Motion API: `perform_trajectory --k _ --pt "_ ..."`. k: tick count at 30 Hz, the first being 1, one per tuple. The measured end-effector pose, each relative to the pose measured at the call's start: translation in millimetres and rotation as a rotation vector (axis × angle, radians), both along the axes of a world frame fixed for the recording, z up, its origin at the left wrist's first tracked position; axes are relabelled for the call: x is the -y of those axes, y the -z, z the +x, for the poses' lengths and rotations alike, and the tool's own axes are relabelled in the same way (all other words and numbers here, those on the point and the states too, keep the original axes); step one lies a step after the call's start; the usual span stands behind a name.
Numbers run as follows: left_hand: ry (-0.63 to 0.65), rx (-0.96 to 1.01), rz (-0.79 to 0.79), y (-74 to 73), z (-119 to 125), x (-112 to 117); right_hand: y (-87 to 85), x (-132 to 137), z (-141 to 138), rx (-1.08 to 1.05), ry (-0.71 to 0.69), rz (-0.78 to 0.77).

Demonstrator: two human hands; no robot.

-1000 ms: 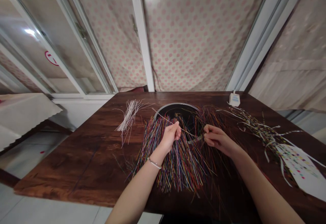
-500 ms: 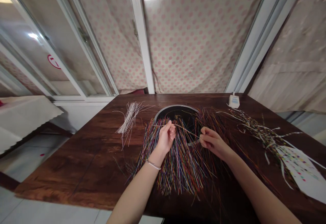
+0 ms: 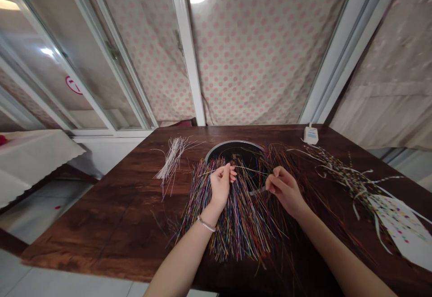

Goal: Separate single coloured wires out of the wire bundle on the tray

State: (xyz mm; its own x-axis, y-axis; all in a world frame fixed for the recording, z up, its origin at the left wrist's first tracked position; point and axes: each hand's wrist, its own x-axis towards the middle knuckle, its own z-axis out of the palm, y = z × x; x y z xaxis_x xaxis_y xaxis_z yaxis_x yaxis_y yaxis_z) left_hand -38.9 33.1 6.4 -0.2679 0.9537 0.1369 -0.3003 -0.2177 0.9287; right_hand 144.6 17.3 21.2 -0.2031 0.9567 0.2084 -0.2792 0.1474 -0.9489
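A thin, pale wire-like strand (image 3: pixel 251 169) stretches between my two hands. My left hand (image 3: pixel 222 181), with a beaded bracelet (image 3: pixel 206 223) at its wrist, pinches it between thumb and forefinger, and a short end sticks out to the left. My right hand (image 3: pixel 285 186) is closed at the strand's other end, its fingertips pressed together. Below both hands lies a thick fanned bundle of multicoloured strands (image 3: pixel 232 225). It rests over the near part of a round black tray (image 3: pixel 219 150) with a grey rim. More dark reddish strands (image 3: pixel 324 211) spread out to the right.
A bunch of white strands (image 3: pixel 173 157) lies left on the dark wooden table (image 3: pixel 111 207). To the right are patterned strips (image 3: pixel 347 175), a white sheet with coloured dots (image 3: pixel 401 225) and a small white box (image 3: pixel 310 135). Curtained glass panels stand behind.
My right hand has moved slightly right and up, and the strand is now straighter and more level. My left hand has shifted a little, still pinching it.
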Motion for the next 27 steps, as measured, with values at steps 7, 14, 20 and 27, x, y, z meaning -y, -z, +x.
perform_trajectory --k 7,14,20,27 --pt "0.279 -0.129 0.008 -4.2 3.0 6.3 -10.6 -14.0 28.9 0.011 0.163 0.052" --pt "0.44 0.364 -0.077 -10.1 -0.3 7.7 4.8 -18.7 30.0 0.104 -0.272 -0.242" --pt "-0.024 0.094 -0.016 -0.9 -2.1 -0.7 -4.0 5.7 -2.5 0.127 -0.164 -0.006" --pt "0.343 -0.233 0.048 -4.3 3.2 7.8 -22.8 -8.4 37.0 -0.033 0.117 0.112"
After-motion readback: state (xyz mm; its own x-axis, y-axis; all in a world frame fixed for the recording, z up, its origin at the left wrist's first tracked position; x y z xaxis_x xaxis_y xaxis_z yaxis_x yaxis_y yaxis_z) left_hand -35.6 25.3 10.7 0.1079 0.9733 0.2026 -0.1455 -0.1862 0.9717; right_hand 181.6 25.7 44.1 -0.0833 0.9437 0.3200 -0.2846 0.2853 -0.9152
